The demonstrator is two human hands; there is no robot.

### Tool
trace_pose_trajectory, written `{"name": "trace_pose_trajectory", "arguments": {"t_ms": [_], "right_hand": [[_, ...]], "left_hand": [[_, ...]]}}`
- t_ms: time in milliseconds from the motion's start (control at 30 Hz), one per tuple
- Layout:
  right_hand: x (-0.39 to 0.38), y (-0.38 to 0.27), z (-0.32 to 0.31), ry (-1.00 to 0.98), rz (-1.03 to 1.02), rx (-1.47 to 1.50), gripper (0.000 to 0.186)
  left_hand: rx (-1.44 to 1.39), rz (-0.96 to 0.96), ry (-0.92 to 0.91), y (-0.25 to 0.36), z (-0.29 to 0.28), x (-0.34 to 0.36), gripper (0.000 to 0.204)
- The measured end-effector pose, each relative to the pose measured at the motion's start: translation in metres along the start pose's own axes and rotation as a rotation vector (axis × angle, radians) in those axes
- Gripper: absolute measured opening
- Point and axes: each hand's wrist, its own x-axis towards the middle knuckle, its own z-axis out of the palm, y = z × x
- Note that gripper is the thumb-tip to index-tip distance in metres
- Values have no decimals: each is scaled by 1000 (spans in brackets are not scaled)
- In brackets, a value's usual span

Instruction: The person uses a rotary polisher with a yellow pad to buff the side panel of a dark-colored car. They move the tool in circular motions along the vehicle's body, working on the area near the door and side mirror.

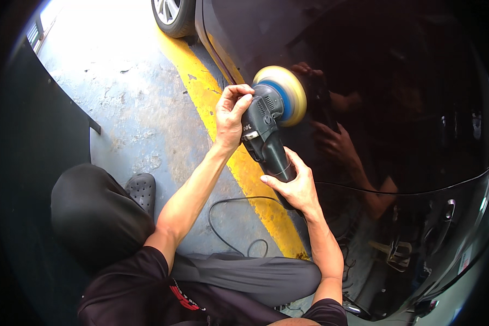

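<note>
A black car polisher (264,122) with a yellow pad (292,92) on a blue backing plate is held against the side of a dark, glossy car (375,103). The pad's edge looks smeared, as if spinning. My left hand (233,115) is closed around the polisher's head, its thumb and fingers near the top. Lower down, my right hand (298,186) wraps the handle, thumb laid across it. The car's paint mirrors both hands and the tool. The pad's working face is hidden against the panel.
A black cord (214,220) runs from the handle and loops on the blue-grey floor (141,103). A yellow painted stripe (198,81) follows the car's side. One car wheel (174,13) stands at the far end. A dark panel (38,136) rises at left, near my clog (142,191).
</note>
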Motion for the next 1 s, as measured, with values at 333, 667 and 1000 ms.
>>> {"name": "trace_pose_trajectory", "arguments": {"t_ms": [333,667,1000], "right_hand": [[-38,-45,-43,249,-156,89,87],[-67,-21,-43,218,-64,95,89],[-45,0,-33,69,-44,-17,86]], "left_hand": [[-61,302,-351,72,128,10,25],[267,571,-231,12,108,-56,78],[262,253,60,-32,52,-92,81]]}}
